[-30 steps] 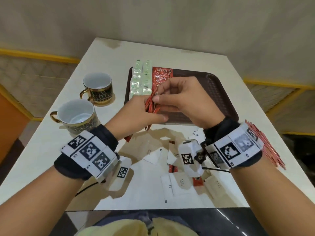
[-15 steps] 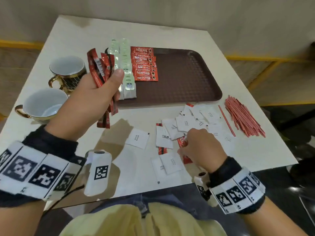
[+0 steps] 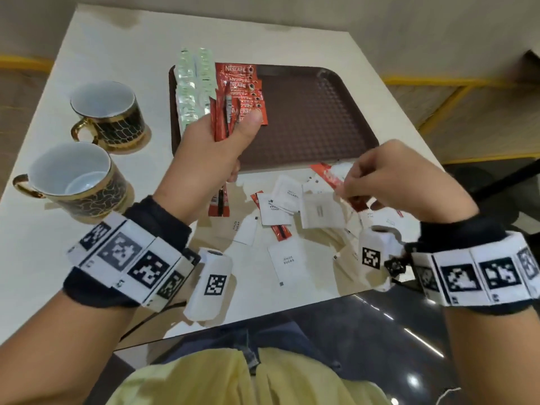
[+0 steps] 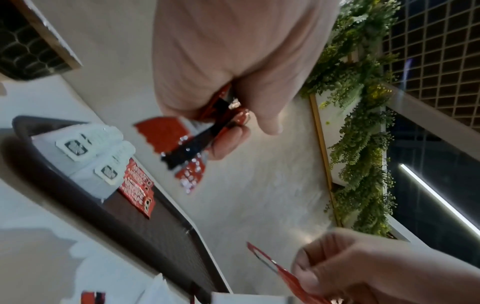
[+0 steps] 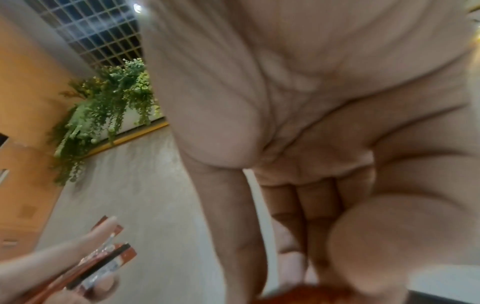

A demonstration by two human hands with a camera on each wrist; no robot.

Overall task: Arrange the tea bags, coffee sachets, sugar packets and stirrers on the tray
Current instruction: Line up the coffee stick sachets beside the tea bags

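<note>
Brown waffle-textured tray (image 3: 315,118), red coffee sachets (image 3: 245,92), white sugar packets (image 3: 287,263), black-gold cups (image 3: 117,118)

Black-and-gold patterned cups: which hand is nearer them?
Left. The left hand hovers just right of the black-and-gold patterned cups; the right hand is farther right, beyond the brown plastic tray.

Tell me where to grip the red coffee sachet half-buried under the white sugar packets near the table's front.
Pinch the red coffee sachet at its exposed near end, coming from above and the front. Its far end is tucked under a white sugar packet, and it lies flat on the table, so only that end is free.
</note>
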